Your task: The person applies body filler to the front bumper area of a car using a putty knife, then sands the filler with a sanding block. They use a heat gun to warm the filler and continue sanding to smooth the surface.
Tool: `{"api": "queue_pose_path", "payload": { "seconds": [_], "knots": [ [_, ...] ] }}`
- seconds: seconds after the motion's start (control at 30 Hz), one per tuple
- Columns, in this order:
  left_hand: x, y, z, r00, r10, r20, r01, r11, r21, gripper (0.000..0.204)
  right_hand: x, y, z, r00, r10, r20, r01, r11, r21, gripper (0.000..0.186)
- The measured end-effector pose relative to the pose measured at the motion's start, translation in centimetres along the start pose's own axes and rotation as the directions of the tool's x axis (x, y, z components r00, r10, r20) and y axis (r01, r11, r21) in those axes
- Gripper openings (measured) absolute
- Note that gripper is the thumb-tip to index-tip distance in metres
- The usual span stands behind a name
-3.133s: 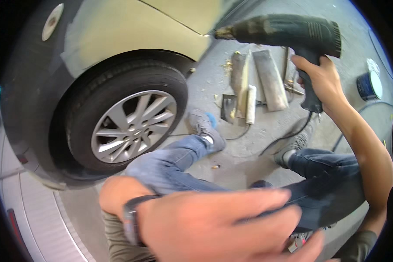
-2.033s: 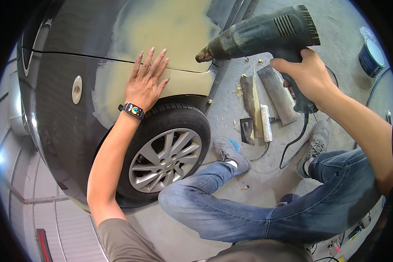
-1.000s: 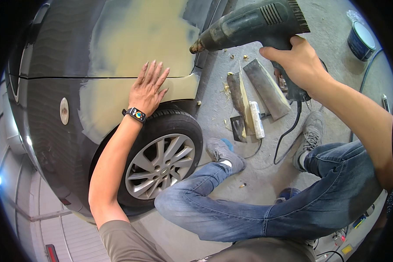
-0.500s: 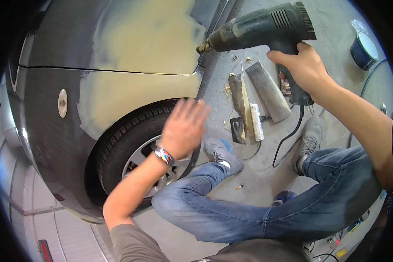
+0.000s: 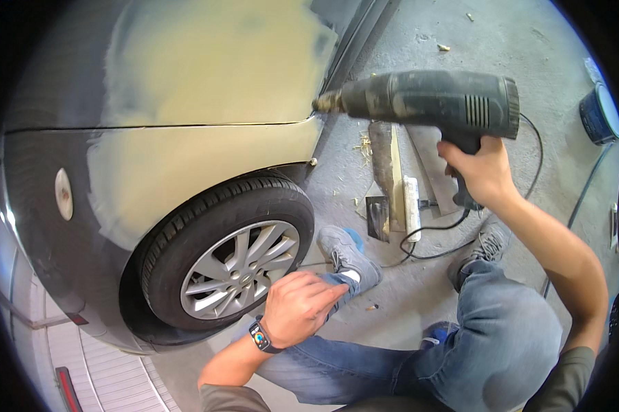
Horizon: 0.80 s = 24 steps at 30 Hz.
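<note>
My right hand (image 5: 485, 165) is wrapped round the grip of a dark green heat gun (image 5: 436, 103). The gun lies level, its scorched nozzle pointing left at the edge of a dark car's body. Tan filler (image 5: 206, 65) covers the door panel and continues onto the wheel-arch panel (image 5: 199, 154) below the seam. My left hand (image 5: 299, 309), with a smartwatch (image 5: 259, 336) at the wrist, is over my bent leg beside the wheel (image 5: 241, 271). Its fingers are curled close together with nothing visible in them; the palm side is hidden.
On the concrete floor under the gun lie flat filler-smeared spreader blades (image 5: 388, 172), a white bar-shaped tool (image 5: 411, 206) and yellowish scraps. The gun's black cord (image 5: 436, 230) loops near my shoes. A blue tub (image 5: 601, 113) stands at the right, by a hose (image 5: 588, 192).
My left hand has dropped from in front of the tyre to my leg, its fingers drawing together. The heat gun has turned more level and sits lower in view. The view has shifted.
</note>
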<state>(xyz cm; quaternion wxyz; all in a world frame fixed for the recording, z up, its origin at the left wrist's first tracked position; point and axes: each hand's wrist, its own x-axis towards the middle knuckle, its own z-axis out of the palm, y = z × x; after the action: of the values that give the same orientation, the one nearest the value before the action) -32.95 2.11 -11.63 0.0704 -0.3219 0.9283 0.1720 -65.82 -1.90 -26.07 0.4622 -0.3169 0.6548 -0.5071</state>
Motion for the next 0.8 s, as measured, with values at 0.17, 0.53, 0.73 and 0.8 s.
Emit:
{"api": "queue_pose_path", "payload": {
  "seconds": [0.17, 0.53, 0.73, 0.8],
  "knots": [
    [1.3, -2.0, -0.5, 0.978, -0.193, 0.076, 0.199, 0.977, -0.077, 0.032, 2.2, 3.0, 3.2, 0.999, 0.027, -0.039, -0.022, 0.993, 0.119, 0.023],
    [3.7, -5.9, -1.3, 0.942, -0.248, 0.224, 0.305, 0.913, -0.271, 0.045, 0.4, 5.4, 5.4, 0.996, 0.071, 0.059, -0.08, 0.985, 0.154, 0.02],
    [2.5, -5.7, -1.1, 0.911, -0.268, 0.312, 0.359, 0.89, -0.282, 0.054, -1.0, 4.3, 5.8, 0.996, -0.077, 0.041, 0.066, 0.974, 0.215, 0.017],
    [2.0, -5.6, -1.0, 0.906, -0.274, 0.323, 0.368, 0.887, -0.279, 0.057, -1.4, 4.3, 6.0, 0.995, -0.098, 0.019, 0.092, 0.975, 0.202, 0.016]
  ]
}}
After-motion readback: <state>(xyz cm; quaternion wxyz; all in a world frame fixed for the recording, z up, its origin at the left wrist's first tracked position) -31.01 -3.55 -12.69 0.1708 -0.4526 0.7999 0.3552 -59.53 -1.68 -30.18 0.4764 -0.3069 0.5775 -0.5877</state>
